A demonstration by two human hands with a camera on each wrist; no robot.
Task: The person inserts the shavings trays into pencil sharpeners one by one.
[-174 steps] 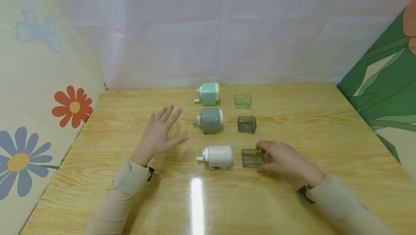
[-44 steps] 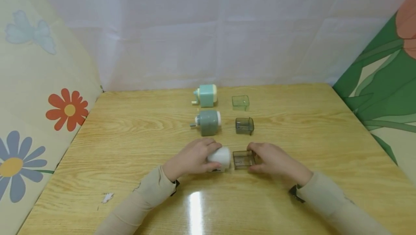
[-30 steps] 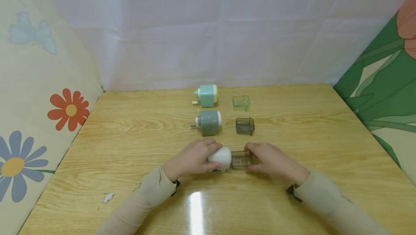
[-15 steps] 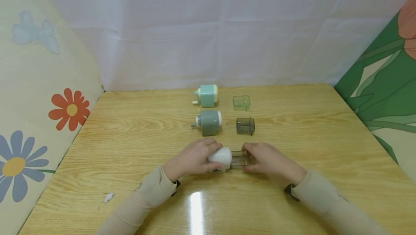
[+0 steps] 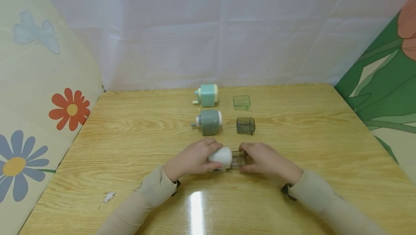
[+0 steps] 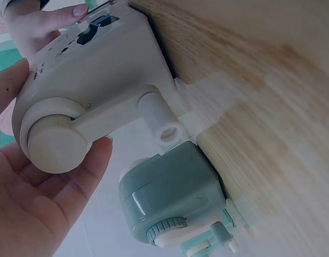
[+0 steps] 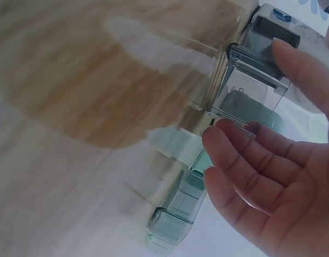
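Observation:
In the head view my left hand (image 5: 188, 159) grips a white crank pencil sharpener (image 5: 222, 156) lying on the table, thumb on the near side and fingers over the far side. Its crank (image 6: 113, 115) shows in the left wrist view, beside the palm. My right hand (image 5: 268, 159) pinches a clear brownish shavings drawer (image 5: 238, 158) between thumb and fingertips. The drawer's left end sits inside the sharpener's right side, and the rest sticks out towards my right hand. In the right wrist view the fingertips lie along the drawer (image 7: 249, 85).
Behind the hands stand a grey-green sharpener (image 5: 209, 123) and a mint one (image 5: 208, 95), cranks to the left. A dark clear drawer (image 5: 245, 125) and a green clear drawer (image 5: 242, 102) lie to their right. A white backdrop (image 5: 214, 47) borders the wooden table (image 5: 130, 130).
My left hand has come from open beside the sharpeners to gripping the white one. My right hand has moved left, sliding the drawer partway into it.

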